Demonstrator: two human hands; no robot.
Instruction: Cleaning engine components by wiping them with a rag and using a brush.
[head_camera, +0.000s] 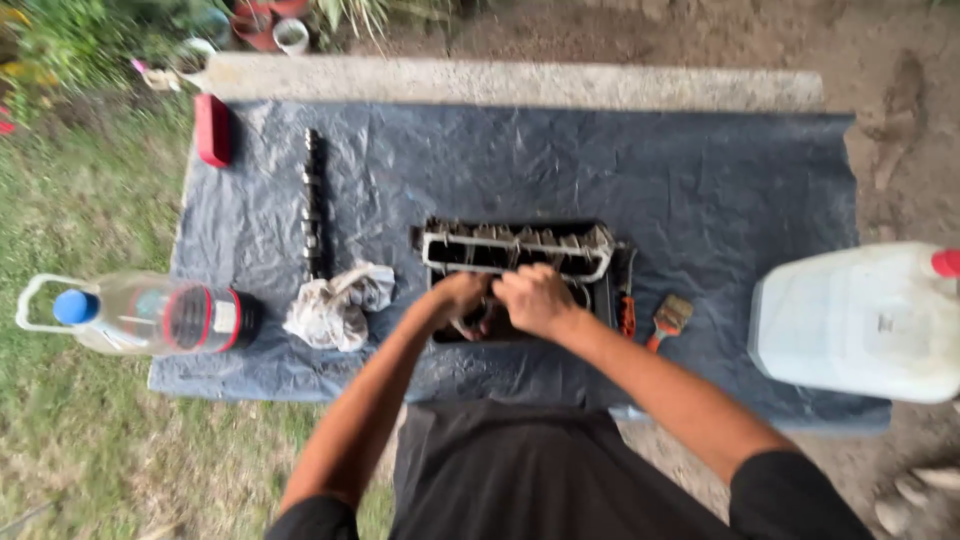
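Engine part (515, 265), blue tarp (700, 190), outdoor dirt

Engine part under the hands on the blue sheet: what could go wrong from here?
1. Both hands, left and right, press together over the dark engine part; fingers might get pinched or cut on metal edges.
2. The paintbrush lies just beside the right forearm and could be knocked off the sheet.
3. The clear bottle lies on its side at the sheet's edge and may roll off.
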